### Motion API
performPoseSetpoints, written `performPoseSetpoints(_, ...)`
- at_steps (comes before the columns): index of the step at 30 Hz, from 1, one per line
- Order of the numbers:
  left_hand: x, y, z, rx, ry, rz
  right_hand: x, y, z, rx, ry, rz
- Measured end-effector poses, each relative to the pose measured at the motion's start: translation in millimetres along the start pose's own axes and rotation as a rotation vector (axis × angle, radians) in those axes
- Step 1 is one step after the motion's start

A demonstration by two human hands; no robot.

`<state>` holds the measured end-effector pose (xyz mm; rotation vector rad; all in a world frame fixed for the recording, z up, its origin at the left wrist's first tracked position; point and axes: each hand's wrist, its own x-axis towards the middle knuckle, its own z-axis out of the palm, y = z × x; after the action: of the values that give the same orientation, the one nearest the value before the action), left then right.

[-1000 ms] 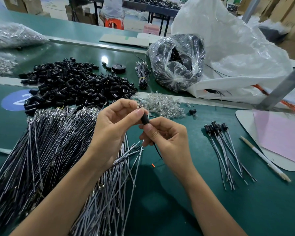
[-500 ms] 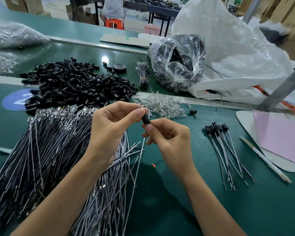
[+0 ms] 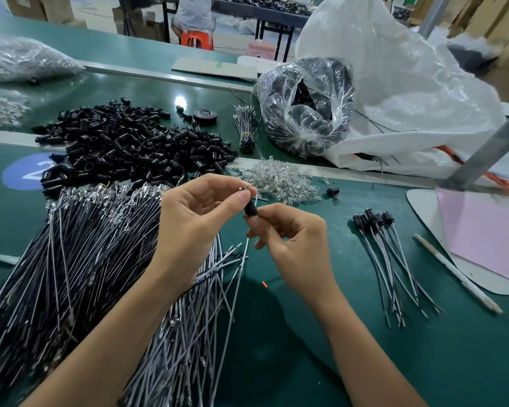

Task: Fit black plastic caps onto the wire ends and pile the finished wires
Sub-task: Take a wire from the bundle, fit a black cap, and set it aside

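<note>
Since a second ago the black cap (image 3: pixel 251 209) has slid down off the wire end (image 3: pixel 243 188), so the metal tip now shows bare above it. Your hands have stayed in the middle of the view, above the green surface (image 3: pixel 306 348). Your left hand (image 3: pixel 194 227) pinches the wire end between thumb and forefinger. Your right hand (image 3: pixel 294 245), fingers curled, grips the black cap just below that tip. The finished wires (image 3: pixel 391 254) lie in a small pile at three o'clock from your hands, caps pointing to twelve. The heap of loose caps (image 3: pixel 135 145) sits at eleven o'clock. The uncapped wires (image 3: pixel 86 259) spread from nine to seven, partly under your left forearm. A pile of clear bulbs (image 3: pixel 279 182) lies at twelve, just beyond your fingers.
</note>
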<state>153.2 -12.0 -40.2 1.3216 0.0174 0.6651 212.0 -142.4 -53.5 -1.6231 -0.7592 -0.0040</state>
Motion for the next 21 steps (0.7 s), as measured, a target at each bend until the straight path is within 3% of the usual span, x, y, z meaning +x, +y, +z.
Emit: performPoseSetpoints(21, 1.0, 1.2, -0.7, -0.073, 0.01, -0.143, -2.2, -0.1, 1.6, 0.096, 0.018, 0.066)
